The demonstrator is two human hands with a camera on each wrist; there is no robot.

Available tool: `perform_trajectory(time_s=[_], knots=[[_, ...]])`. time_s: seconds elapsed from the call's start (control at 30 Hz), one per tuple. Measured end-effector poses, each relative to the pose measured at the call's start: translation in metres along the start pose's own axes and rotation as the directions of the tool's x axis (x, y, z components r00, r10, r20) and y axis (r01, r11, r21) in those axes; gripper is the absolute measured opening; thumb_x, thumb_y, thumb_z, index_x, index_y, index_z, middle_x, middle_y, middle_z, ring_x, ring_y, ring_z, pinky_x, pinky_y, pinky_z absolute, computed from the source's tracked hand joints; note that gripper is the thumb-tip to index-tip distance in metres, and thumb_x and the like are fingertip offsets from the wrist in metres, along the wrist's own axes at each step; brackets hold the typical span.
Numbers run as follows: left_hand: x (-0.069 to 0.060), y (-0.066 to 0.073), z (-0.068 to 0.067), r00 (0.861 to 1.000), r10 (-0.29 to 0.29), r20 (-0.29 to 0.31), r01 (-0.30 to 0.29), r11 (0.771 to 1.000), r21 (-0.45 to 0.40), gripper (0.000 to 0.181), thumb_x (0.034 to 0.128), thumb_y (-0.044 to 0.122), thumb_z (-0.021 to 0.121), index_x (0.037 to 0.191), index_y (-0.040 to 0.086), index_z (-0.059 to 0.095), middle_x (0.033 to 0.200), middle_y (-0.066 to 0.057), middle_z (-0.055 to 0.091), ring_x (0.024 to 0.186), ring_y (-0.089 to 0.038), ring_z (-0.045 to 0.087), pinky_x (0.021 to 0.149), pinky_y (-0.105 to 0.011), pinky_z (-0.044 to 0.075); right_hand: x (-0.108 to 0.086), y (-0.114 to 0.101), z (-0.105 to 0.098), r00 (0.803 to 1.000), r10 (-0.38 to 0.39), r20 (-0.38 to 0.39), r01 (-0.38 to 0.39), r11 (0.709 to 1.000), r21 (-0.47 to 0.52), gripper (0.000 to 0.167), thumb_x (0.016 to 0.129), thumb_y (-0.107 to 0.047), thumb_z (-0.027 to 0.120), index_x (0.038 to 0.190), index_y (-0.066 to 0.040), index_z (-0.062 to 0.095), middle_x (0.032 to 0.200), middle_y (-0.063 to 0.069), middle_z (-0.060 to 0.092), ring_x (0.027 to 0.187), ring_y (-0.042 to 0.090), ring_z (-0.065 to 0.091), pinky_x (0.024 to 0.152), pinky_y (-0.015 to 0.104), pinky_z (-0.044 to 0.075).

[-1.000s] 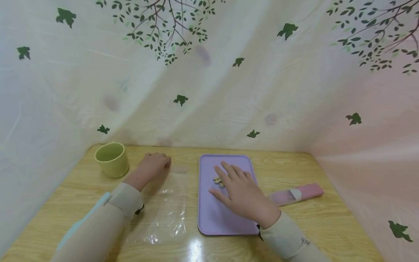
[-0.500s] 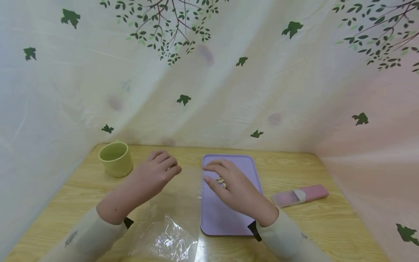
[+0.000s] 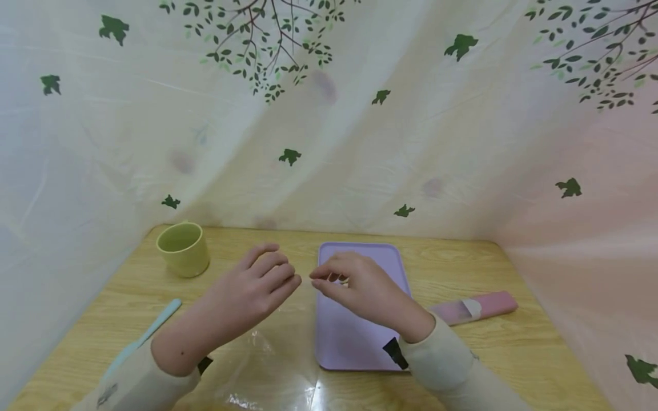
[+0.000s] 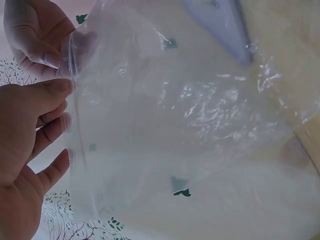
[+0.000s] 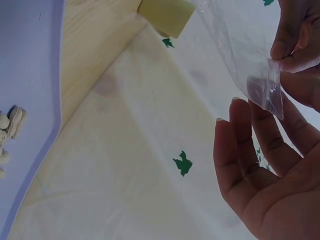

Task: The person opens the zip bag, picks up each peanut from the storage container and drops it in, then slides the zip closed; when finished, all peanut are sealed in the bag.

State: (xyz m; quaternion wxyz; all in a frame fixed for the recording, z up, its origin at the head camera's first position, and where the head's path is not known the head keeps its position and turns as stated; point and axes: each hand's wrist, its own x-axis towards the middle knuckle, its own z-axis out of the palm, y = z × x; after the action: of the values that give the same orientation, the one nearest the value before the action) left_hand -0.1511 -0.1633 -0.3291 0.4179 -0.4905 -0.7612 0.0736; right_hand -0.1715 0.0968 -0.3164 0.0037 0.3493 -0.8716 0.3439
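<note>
A clear plastic zip bag (image 4: 150, 130) hangs off the table between both hands. My left hand (image 3: 252, 291) pinches its ribbed zip edge between thumb and fingers. At one end of that edge, my right hand (image 3: 360, 291) pinches the bag's corner with its thumb and index finger; the other fingers are spread loosely behind, as the right wrist view shows. Below the right hand is a lilac tray (image 3: 354, 342). Several peanuts in their shells (image 5: 16, 121) lie on it, mostly hidden by the hand in the head view.
A yellow-green cup (image 3: 184, 254) stands at the back left. A light-blue utensil (image 3: 154, 322) lies partly hidden under the left sleeve. Right of the tray is a long pink case (image 3: 493, 305) with a translucent end. A patterned curtain (image 3: 329, 142) encloses the table.
The bag, flat on the table before, has been lifted by my left hand, which came nearer and rightward. My right hand has moved from above the tray toward the left hand, fingers closing on the bag.
</note>
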Motion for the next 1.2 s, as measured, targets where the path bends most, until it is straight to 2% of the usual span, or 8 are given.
perform_trajectory(time_s=[0.13, 0.33, 0.6, 0.7, 0.8, 0.97, 1.07, 1.2], knots=[[0.001, 0.002, -0.002, 1.0, 0.013, 0.014, -0.013, 1.0, -0.003, 0.027, 0.1015, -0.007, 0.053, 0.11, 0.005, 0.075, 0.105, -0.005, 0.067, 0.106, -0.028, 0.065, 0.11, -0.047, 0.058, -0.001, -0.001, -0.001, 1.0, 0.014, 0.013, -0.014, 1.0, 0.001, 0.016, 0.104, -0.027, 0.07, 0.114, -0.02, 0.081, 0.106, -0.009, 0.078, 0.096, 0.005, 0.069, 0.089, 0.038, 0.064], [0.004, 0.008, -0.006, 1.0, 0.023, 0.002, -0.023, 1.0, 0.012, 0.044, 0.1108, -0.006, 0.033, 0.11, 0.006, 0.075, 0.103, -0.003, 0.066, 0.103, -0.024, 0.064, 0.099, -0.039, 0.059, 0.0, -0.005, 0.002, 1.0, -0.009, 0.012, 0.009, 1.0, -0.015, 0.016, 0.101, -0.026, 0.074, 0.112, -0.018, 0.081, 0.102, -0.009, 0.078, 0.091, 0.002, 0.067, 0.086, 0.025, 0.06], [0.005, 0.013, -0.004, 0.999, 0.042, -0.013, -0.041, 0.997, 0.07, 0.047, 0.1139, -0.002, 0.032, 0.114, 0.007, 0.078, 0.104, -0.001, 0.067, 0.103, -0.021, 0.066, 0.082, -0.029, 0.058, 0.004, -0.007, 0.01, 0.999, -0.029, 0.025, 0.031, 0.997, -0.073, 0.011, 0.101, -0.023, 0.075, 0.104, -0.018, 0.083, 0.088, -0.01, 0.075, 0.076, -0.004, 0.06, 0.067, 0.016, 0.054], [0.004, 0.014, -0.003, 0.999, 0.045, -0.029, -0.043, 0.996, 0.074, 0.045, 0.1141, -0.001, 0.035, 0.114, 0.008, 0.079, 0.105, 0.0, 0.067, 0.101, -0.02, 0.066, 0.077, -0.027, 0.056, 0.004, -0.008, 0.013, 1.0, -0.02, 0.012, 0.021, 0.996, -0.082, 0.009, 0.1, -0.021, 0.074, 0.1, -0.019, 0.083, 0.085, -0.01, 0.075, 0.074, -0.005, 0.059, 0.065, 0.015, 0.052], [0.004, 0.015, -0.003, 0.998, 0.046, -0.052, -0.042, 0.997, 0.071, 0.042, 0.1138, 0.0, 0.038, 0.115, 0.008, 0.079, 0.105, 0.0, 0.068, 0.099, -0.019, 0.066, 0.073, -0.026, 0.053, 0.003, -0.008, 0.014, 1.0, -0.006, 0.002, 0.006, 0.999, -0.045, 0.01, 0.1, -0.019, 0.073, 0.097, -0.017, 0.083, 0.084, -0.009, 0.075, 0.073, -0.004, 0.06, 0.065, 0.016, 0.054], [0.004, 0.017, -0.006, 0.993, 0.059, -0.099, -0.054, 0.997, 0.052, 0.035, 0.1123, 0.0, 0.045, 0.117, 0.008, 0.079, 0.105, 0.0, 0.069, 0.097, -0.017, 0.067, 0.07, -0.024, 0.052, 0.001, -0.002, 0.014, 0.996, 0.084, 0.044, -0.089, 0.986, 0.138, 0.015, 0.104, -0.025, 0.07, 0.094, -0.019, 0.08, 0.085, -0.005, 0.075, 0.07, 0.003, 0.063, 0.062, 0.022, 0.056], [0.005, 0.019, -0.009, 0.994, 0.065, -0.092, -0.06, 0.997, 0.055, 0.034, 0.1125, 0.001, 0.045, 0.118, 0.009, 0.078, 0.108, 0.0, 0.071, 0.098, -0.017, 0.068, 0.072, -0.024, 0.054, 0.0, 0.0, 0.011, 0.986, 0.153, 0.061, -0.163, 0.963, 0.213, 0.019, 0.105, -0.033, 0.07, 0.091, -0.025, 0.079, 0.084, -0.005, 0.074, 0.07, 0.01, 0.066, 0.06, 0.026, 0.057], [0.004, 0.021, -0.01, 0.994, 0.07, -0.082, -0.065, 0.996, 0.063, 0.035, 0.1123, 0.001, 0.045, 0.115, 0.01, 0.078, 0.109, 0.0, 0.071, 0.102, -0.016, 0.068, 0.076, -0.025, 0.055, 0.0, 0.0, 0.007, 0.978, 0.206, 0.042, -0.21, 0.95, 0.231, 0.021, 0.105, -0.037, 0.07, 0.089, -0.027, 0.078, 0.082, -0.005, 0.073, 0.075, 0.015, 0.07, 0.063, 0.028, 0.06]])
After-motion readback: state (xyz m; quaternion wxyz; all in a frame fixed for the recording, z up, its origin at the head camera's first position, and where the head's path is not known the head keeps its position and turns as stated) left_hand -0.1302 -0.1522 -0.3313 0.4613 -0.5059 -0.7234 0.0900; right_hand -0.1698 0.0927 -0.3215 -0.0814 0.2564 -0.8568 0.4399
